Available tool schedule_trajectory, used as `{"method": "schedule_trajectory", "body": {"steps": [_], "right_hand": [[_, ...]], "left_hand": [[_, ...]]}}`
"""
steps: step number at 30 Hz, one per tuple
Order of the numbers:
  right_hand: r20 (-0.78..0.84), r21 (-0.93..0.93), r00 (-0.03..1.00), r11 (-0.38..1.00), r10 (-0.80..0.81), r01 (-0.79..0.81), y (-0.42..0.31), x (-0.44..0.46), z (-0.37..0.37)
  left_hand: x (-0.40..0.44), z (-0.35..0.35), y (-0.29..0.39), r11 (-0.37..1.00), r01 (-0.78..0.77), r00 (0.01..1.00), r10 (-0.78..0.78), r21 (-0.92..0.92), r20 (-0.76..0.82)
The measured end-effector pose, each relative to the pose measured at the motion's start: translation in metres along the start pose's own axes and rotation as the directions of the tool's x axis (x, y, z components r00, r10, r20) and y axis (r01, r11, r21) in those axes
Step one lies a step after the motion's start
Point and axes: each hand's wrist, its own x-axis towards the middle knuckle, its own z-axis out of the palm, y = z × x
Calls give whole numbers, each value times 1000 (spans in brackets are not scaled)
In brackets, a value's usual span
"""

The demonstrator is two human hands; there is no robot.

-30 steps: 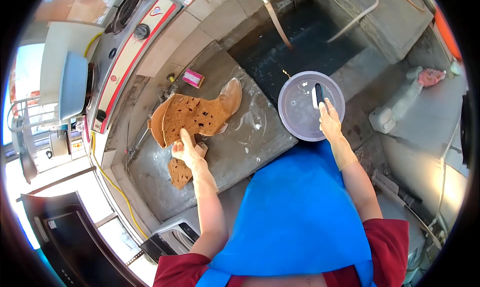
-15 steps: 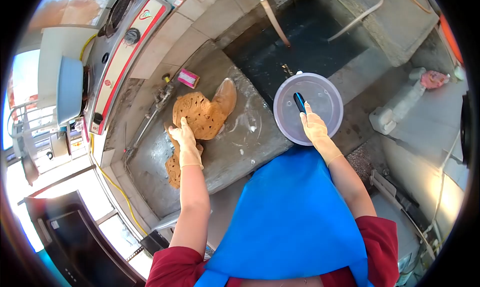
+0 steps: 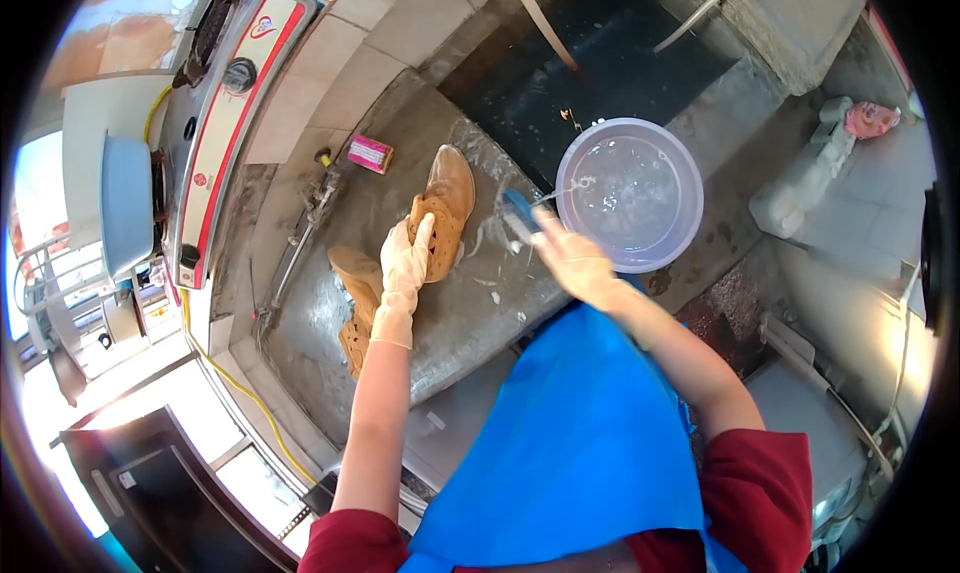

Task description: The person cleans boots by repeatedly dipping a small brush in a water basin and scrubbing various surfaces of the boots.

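Observation:
Gloved in pale rubber, my left hand [image 3: 405, 263] grips a tan perforated boot [image 3: 452, 198] on the grey concrete counter [image 3: 450, 338]. The boot's toe points up and away. A second tan boot [image 3: 357, 278] lies to the left, partly behind my left wrist. My right hand [image 3: 570, 253], also gloved and blurred by motion, holds a blue-handled brush [image 3: 520, 211] above the counter, between the boot and a round lilac basin [image 3: 690, 188]. The basin holds cloudy water, and drips show at its left rim.
A pink packet [image 3: 370, 154] lies beyond the boots. Behind the basin is a dark water-filled sink [image 3: 600, 58] with a hose [image 3: 540, 18] hanging in. A gas stove [image 3: 240, 103] and blue tub [image 3: 127, 203] are at left. A plastic jug [image 3: 785, 203] stands at right.
My right hand has lifted the brush out of the basin and moved left towards the boot. My left hand has shifted right with the boot, which is now turned more upright in view.

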Motion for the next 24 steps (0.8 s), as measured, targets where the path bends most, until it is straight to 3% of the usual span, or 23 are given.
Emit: {"method": "schedule_trajectory", "body": {"steps": [1, 2, 3, 4, 6, 7, 9, 12, 14, 16, 17, 18, 20, 22, 24], "right_hand": [[82, 75, 995, 995, 53, -60, -11, 15, 23], [-31, 217, 997, 974, -64, 69, -7, 33, 66], [-33, 293, 998, 954, -58, 65, -22, 47, 86], [1, 268, 1000, 963, 6, -6, -38, 59, 98], [-138, 299, 985, 944, -99, 136, -45, 85, 115], [-136, 304, 986, 943, -95, 133, -48, 88, 121], [-259, 284, 962, 945, -85, 160, -52, 86, 131], [-128, 382, 992, 922, -18, 66, -59, 15, 153], [-327, 418, 940, 876, -103, 242, -45, 29, 185], [-300, 137, 953, 986, -47, 92, -64, 67, 143], [-408, 89, 901, 976, -148, 200, -60, 95, 146], [-286, 85, 958, 994, -35, 62, -68, 110, 132], [-314, 85, 946, 989, -85, 117, -64, 78, 135], [-129, 173, 992, 984, -12, 35, -54, 14, 152], [-107, 177, 992, 980, -70, 88, -49, -4, 159]], "left_hand": [[1, 6, -3, 993, 12, 998, -19, -118, -62], [2, 11, -6, 972, 19, 992, -48, -234, -119], [3, 14, -5, 946, 54, 991, -91, -320, -102], [4, 12, 0, 947, 52, 991, -87, -317, -98], [0, 6, 5, 885, 155, 977, -203, -439, -65], [3, 9, -1, 907, 87, 981, -149, -411, -120], [7, 13, -5, 930, 117, 979, -168, -349, -119], [10, 17, -16, 959, 109, 982, -145, -262, -125], [9, 18, -16, 964, 86, 979, -128, -251, -156], [8, 15, -15, 965, 106, 984, -136, -239, -114], [10, 15, -13, 964, 96, 984, -129, -246, -125], [9, 16, -14, 963, 90, 983, -127, -252, -132], [5, 15, -18, 959, 94, 982, -133, -269, -133], [10, 19, -16, 945, 87, 980, -139, -315, -146], [11, 21, -20, 947, 88, 978, -140, -308, -153]]}}
